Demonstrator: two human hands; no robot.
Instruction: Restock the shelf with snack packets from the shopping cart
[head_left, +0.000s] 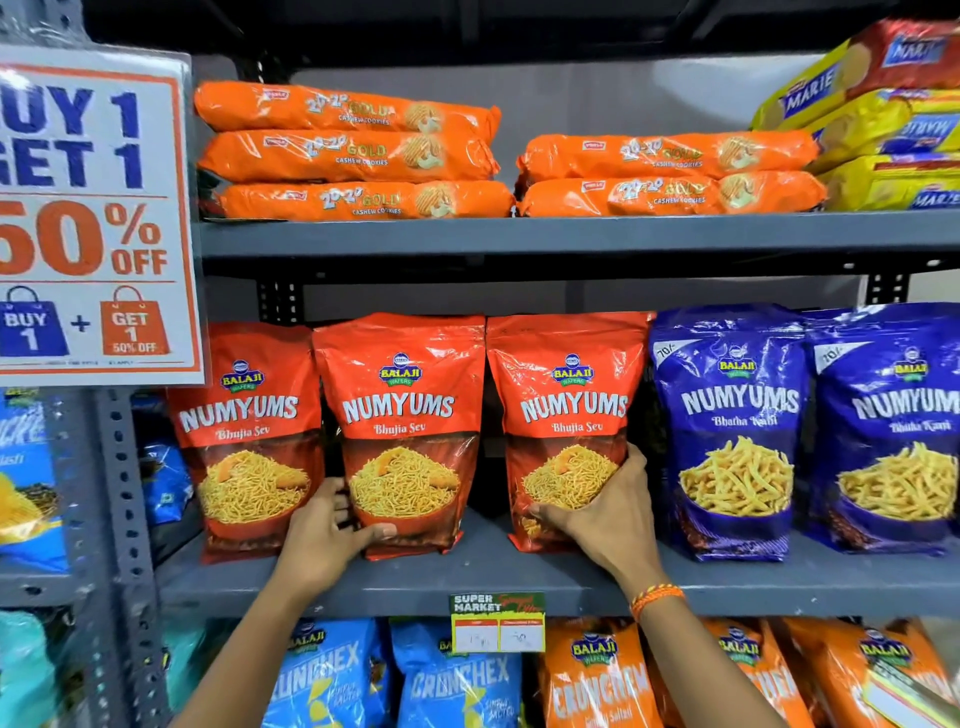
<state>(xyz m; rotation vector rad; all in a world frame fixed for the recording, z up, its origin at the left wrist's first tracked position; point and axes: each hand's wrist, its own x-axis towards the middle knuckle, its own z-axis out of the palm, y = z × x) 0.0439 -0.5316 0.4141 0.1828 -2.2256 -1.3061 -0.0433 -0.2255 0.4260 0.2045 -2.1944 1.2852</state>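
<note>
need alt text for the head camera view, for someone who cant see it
Two bare hands steady red Numyums Bhujia Sev packets upright on the middle shelf: the left hand grips the centre packet, the right hand the right packet. Blue Numyums packets stand to the right, orange cookie packs above.

Both our arms reach up and forward, forearms bare.

Our left hand (327, 535) curls with its thumb lying across in front and its fingers tucked behind; our right hand (602, 512) spreads wide, palm pressed flat, thumb low, a braided orange band (655, 597) around its wrist.
</note>
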